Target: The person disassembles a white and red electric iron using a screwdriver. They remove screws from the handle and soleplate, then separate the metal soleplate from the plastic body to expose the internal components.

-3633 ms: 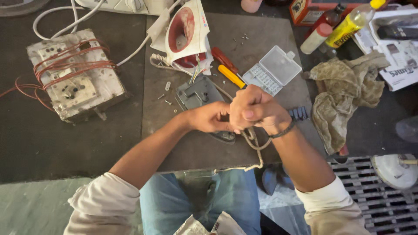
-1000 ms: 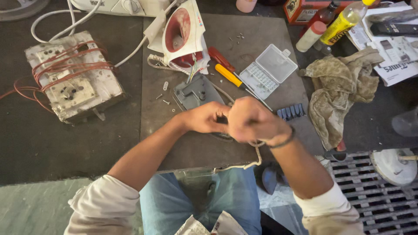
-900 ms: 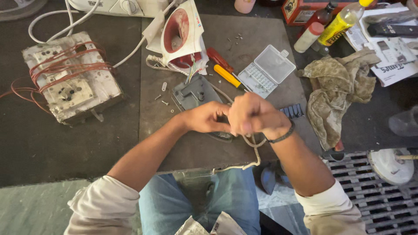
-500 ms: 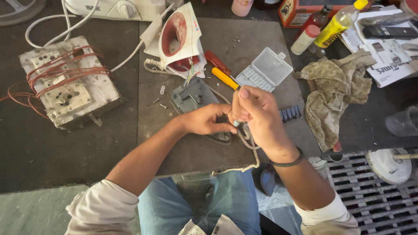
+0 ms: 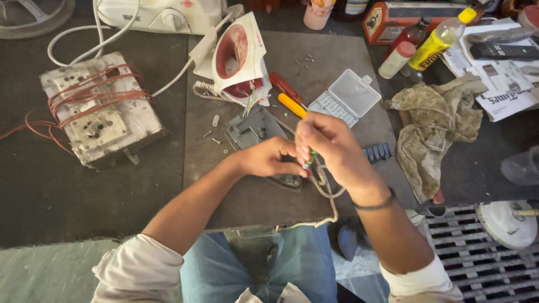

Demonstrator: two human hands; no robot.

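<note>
A pale braided cord (image 5: 327,193) looped below the right hand (image 5: 331,147) and trailed down over the front edge of the counter (image 5: 247,202). A small green-tipped piece (image 5: 309,160) showed between both hands; the left hand (image 5: 268,158) pinched at it.

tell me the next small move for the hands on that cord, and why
Probably keep the left hand pinching the cord steady while the right hand works the small green piece at its end. Both hands meet at that spot above the grey plate, and the cord loops loose off the board's edge. What the green piece is, I cannot tell.
</note>
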